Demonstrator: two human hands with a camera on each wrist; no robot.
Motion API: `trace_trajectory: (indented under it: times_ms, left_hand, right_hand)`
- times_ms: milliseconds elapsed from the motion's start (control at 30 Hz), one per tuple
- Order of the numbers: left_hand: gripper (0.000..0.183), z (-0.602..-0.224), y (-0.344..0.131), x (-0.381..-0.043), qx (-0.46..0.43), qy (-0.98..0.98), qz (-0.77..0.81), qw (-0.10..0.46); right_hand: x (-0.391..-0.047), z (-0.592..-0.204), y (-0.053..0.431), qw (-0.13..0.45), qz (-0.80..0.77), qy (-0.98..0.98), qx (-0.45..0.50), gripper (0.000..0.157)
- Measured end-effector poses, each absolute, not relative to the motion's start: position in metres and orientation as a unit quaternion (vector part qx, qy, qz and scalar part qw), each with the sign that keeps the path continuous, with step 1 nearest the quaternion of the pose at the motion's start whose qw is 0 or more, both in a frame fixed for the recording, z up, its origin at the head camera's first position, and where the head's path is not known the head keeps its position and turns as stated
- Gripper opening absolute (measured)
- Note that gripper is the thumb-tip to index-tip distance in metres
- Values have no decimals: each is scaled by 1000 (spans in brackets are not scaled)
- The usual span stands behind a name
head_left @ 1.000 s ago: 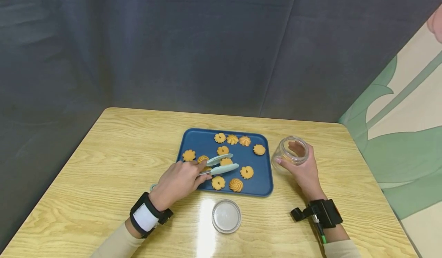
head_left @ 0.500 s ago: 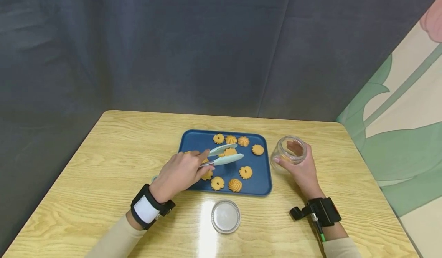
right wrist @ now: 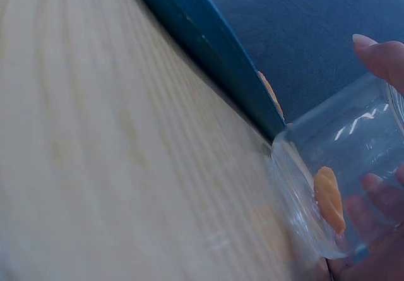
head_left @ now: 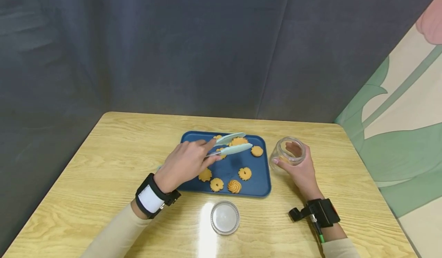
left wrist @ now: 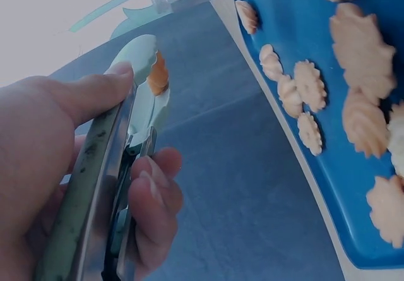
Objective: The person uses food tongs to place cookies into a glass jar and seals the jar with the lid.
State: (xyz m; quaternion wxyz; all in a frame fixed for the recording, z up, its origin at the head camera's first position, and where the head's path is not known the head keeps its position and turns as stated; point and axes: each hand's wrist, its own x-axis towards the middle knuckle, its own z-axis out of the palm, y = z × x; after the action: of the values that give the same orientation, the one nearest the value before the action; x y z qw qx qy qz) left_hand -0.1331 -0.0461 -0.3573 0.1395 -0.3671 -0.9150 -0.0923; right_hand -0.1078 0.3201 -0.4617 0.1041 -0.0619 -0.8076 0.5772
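My left hand (head_left: 186,164) grips a pair of tongs with pale mint tips (head_left: 236,148), held above the blue tray (head_left: 255,189). Between those tips sits a ridged cookie (left wrist: 158,76), seen best in the left wrist view. To the right of the tray, my right hand (head_left: 305,175) holds a clear glass jar (right wrist: 360,129), thumb on the near side and fingers around the far side. Its mouth is uncovered. One cookie (right wrist: 329,199) lies at the bottom of the jar. Several flower-shaped and swirled cookies (head_left: 234,186) are spread over the tray; the left hand hides some.
A round, clear lid (head_left: 225,217) lies on the wooden table (head_left: 269,227) in front of the tray. Behind the table hangs a dark curtain (head_left: 193,50). A panel with a leaf pattern (head_left: 414,154) stands at the right.
The tongs have lifted a cookie from the middle of the tray. My left hand has carried it upward and to the right. My right hand and the jar stay in place.
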Motion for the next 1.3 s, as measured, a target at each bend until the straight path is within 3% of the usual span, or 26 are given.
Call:
trace_trajectory:
  times_ms: [1300]
  left_hand:
    - [58,-348,2,-152,-416,-892,-96,150]
  right_hand:
    - [-111,-468,316,110,583,-803,-62,91]
